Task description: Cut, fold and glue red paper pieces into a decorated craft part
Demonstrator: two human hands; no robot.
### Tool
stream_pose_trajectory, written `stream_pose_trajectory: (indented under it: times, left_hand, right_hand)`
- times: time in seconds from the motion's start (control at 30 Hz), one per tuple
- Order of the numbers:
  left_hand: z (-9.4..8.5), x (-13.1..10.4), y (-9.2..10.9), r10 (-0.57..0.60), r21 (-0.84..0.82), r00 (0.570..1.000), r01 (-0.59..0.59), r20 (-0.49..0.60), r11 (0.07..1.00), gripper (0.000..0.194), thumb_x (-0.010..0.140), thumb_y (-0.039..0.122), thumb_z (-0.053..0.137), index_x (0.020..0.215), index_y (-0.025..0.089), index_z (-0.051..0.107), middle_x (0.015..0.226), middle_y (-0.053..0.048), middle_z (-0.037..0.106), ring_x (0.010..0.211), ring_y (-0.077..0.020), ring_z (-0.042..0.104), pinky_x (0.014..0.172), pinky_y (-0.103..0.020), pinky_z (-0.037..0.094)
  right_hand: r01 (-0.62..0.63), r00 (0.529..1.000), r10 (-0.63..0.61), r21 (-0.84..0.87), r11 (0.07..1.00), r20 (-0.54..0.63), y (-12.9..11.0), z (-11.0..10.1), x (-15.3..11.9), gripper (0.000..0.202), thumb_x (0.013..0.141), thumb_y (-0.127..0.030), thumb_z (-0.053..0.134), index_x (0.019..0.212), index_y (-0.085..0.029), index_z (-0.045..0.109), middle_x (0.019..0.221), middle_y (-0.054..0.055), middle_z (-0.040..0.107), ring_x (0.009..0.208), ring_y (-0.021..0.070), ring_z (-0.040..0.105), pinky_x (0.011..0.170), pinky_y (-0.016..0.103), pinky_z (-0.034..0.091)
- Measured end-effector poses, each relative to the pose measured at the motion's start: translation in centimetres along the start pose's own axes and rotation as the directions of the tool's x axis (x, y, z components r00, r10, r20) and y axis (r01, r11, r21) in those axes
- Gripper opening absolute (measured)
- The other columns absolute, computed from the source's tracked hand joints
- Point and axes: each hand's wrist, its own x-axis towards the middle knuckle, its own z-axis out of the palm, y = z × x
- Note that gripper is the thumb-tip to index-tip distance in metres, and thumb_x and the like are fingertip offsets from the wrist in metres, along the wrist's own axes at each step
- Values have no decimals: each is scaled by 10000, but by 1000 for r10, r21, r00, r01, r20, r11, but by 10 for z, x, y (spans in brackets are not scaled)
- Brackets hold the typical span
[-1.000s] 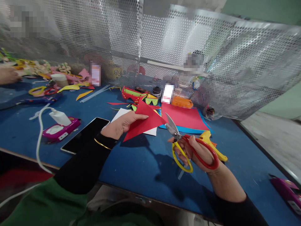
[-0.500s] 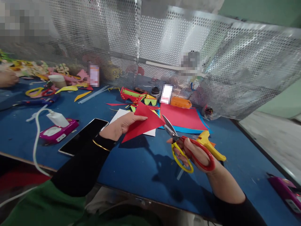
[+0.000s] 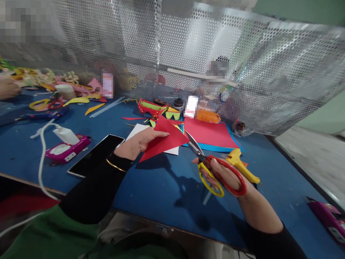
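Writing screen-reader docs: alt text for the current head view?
A left hand holds red paper while the right hand holds scissors, blades at the paper's right corner. On the blue table lie a dark-screened device, left, and coloured sheets behind.

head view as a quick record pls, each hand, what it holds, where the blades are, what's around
left hand: holds a red paper piece, thumb on top
right hand: holds scissors with red and yellow handles
blades: at the paper piece's right corner; whether cutting, cannot tell
beyond the hands: red sheet over a blue sheet; orange object
left side: dark-screened device, purple power strip
beside right hand: yellow tool
surface: blue table
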Motion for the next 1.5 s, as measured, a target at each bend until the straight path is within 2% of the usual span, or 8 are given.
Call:
stream_pose_trajectory:
  times: [0.3,0.47,0.67,0.87,1.03,1.17,1.3,1.5]
  left_hand:
    - [4,-7,5,-22,-8,1000,22,-3,1000,247,678,220,865,897,155,770,884,-107,802,799,-275,759,793,-411,608]
    - [3,-8,6,-66,16,998,66,13,998,267,664,250,876,892,158,773,899,-107,805,805,-278,762,795,-410,616]
    - [3,-10,8,-59,-38,998,59,18,998,302,687,236,870,961,155,772,902,-103,804,815,-252,761,774,-354,607]
    - [9,-10,12,75,-172,996,-82,-48,982,201,728,227,844,883,129,762,846,-87,794,740,-197,743,760,-316,593]
    - [11,-11,11,166,-89,983,-173,-81,981,263,628,183,896,851,155,761,836,-65,793,728,-205,738,779,-351,585]
    - [13,-16,12,146,-12,984,-148,-104,989,256,600,220,911,798,166,759,810,-74,787,749,-232,738,784,-375,575]
    - [16,-21,15,147,19,979,-146,-144,989,246,599,225,912,782,174,755,826,-65,788,740,-223,735,754,-353,571]
    - [16,-21,14,145,25,982,-143,-121,989,318,547,244,938,786,159,746,829,-79,786,744,-224,733,740,-356,567]
  right_hand:
    - [49,990,-87,-319,947,-108,-15,8,-7,397,967,-569,541,1002,-225,734,666,17,577,568,152,519,505,297,454]
    - [-8,997,-6,-180,984,-78,-13,9,-7,477,922,-615,583,1111,-196,710,666,-6,539,452,98,437,378,253,371]
    - [-21,999,16,-138,990,-42,-10,5,-7,572,917,-642,578,1258,-190,656,733,-1,547,419,63,393,357,234,338]
    - [-61,998,60,-100,993,-17,-11,4,-10,560,935,-624,562,1263,-176,642,608,-41,477,391,71,370,355,233,355]
    - [-5,1000,6,-113,994,11,-8,5,-13,498,996,-556,493,1260,-165,653,577,-46,452,404,78,371,369,232,326]
    - [27,999,-24,-91,996,25,-7,3,-14,475,984,-567,506,1279,-236,674,706,-4,524,480,92,422,438,258,417]
    - [88,996,-84,-114,990,40,-7,2,-15,481,954,-606,513,1294,-315,690,834,38,576,558,126,477,673,361,572]
    - [107,994,-100,-158,982,51,-2,-1,-17,550,946,-658,464,1349,-331,646,844,74,613,666,204,575,595,376,559]
